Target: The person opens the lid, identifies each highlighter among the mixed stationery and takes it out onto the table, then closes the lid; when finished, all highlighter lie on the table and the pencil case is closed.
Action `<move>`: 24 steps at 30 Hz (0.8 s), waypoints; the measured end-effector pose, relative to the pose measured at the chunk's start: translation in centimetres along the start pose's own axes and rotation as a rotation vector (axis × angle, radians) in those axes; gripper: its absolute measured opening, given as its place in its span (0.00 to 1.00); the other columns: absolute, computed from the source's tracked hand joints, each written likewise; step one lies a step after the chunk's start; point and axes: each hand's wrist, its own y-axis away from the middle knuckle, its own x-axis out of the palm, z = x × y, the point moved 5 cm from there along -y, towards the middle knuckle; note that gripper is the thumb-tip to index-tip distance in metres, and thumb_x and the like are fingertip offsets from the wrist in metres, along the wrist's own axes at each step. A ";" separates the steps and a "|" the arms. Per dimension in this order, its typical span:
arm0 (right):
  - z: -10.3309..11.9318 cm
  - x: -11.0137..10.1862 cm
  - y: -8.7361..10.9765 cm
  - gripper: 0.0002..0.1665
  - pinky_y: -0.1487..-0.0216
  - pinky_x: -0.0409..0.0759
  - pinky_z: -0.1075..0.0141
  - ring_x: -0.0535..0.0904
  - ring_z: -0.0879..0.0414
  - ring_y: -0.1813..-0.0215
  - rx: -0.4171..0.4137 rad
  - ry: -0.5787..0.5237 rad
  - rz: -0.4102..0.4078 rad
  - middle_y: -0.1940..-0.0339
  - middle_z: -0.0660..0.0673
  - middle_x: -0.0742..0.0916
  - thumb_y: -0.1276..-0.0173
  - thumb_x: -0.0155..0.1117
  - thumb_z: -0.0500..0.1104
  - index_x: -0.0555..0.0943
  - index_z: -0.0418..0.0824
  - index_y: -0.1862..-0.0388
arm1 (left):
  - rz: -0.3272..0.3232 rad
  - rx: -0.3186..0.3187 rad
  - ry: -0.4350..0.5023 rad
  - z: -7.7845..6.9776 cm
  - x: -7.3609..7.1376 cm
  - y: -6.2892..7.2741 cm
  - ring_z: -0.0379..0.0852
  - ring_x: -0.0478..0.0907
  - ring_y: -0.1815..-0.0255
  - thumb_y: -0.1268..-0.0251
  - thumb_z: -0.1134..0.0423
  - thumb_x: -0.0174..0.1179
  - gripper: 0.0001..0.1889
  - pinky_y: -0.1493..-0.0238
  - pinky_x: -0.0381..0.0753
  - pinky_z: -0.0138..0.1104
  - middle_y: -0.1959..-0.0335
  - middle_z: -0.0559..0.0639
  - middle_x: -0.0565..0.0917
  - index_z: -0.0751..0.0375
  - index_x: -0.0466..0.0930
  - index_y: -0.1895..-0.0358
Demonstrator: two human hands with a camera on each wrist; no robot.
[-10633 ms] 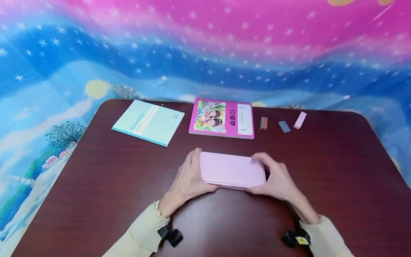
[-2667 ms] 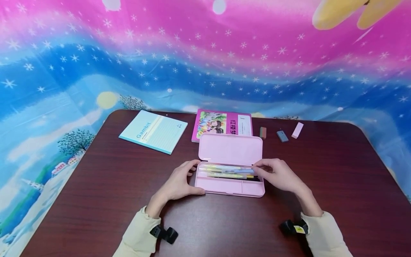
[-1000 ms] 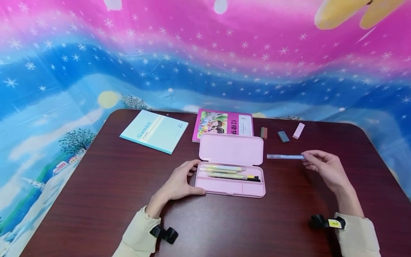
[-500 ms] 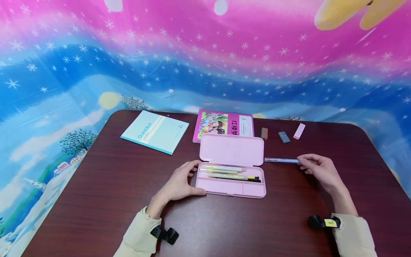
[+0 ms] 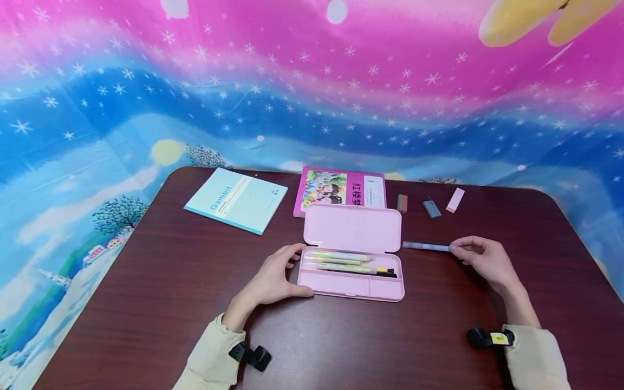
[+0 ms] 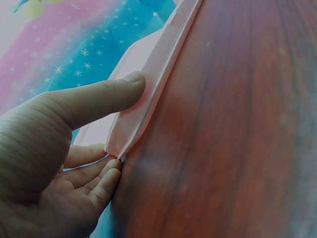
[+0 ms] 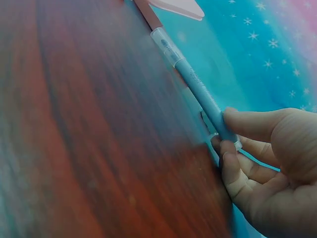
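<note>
A pink pencil case (image 5: 333, 284) lies with its lid raised back in the head view. My left hand (image 5: 273, 276) grips the case's left end, thumb along the front wall and fingers at the back corner. In the left wrist view, my thumb (image 6: 109, 96) presses the case wall (image 6: 148, 89). Several pale yellow pens (image 5: 341, 261) and a black one fill the long rear compartment. To the right of the case, my right hand (image 5: 487, 262) pinches the end of a blue pen (image 5: 426, 247), whose clear cap (image 7: 167, 47) points left, close over the table.
Behind the case are a mint notebook (image 5: 234, 200) and a pink picture book (image 5: 324, 187), partly covered by the lid. A red-green eraser (image 5: 402, 203), a blue-grey eraser (image 5: 431, 209) and a pink eraser (image 5: 455, 200) lie at the back right of the brown table (image 5: 146, 303).
The case, first closed between both hands, now has its lid raised. My right hand has taken the blue pen out to the right, then lowered it slightly towards the table. The left hand stays.
</note>
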 end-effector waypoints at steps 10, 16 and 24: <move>-0.1 0.1 -0.2 0.21 0.69 0.80 0.72 0.79 0.65 0.70 -0.013 0.036 -0.011 0.70 0.62 0.85 0.33 0.65 0.46 0.80 0.28 0.53 | -0.001 -0.013 -0.001 0.0 -0.1 0.1 0.46 0.73 0.48 0.62 0.54 0.79 0.46 0.47 0.78 0.41 0.44 0.52 0.74 0.60 0.67 0.34; -0.2 0.1 -0.3 0.22 0.70 0.79 0.72 0.79 0.65 0.70 -0.004 0.042 -0.013 0.69 0.60 0.85 0.34 0.66 0.45 0.79 0.27 0.51 | -0.003 -0.010 -0.001 0.0 -0.1 0.1 0.46 0.73 0.48 0.62 0.55 0.79 0.46 0.47 0.78 0.41 0.45 0.52 0.75 0.60 0.67 0.35; 0.0 -0.1 -0.1 0.22 0.70 0.80 0.71 0.80 0.64 0.69 0.002 0.058 -0.005 0.68 0.61 0.84 0.34 0.66 0.46 0.79 0.29 0.51 | 0.004 -0.007 0.002 0.0 0.0 0.1 0.46 0.73 0.47 0.62 0.55 0.79 0.46 0.47 0.78 0.41 0.44 0.53 0.74 0.60 0.67 0.35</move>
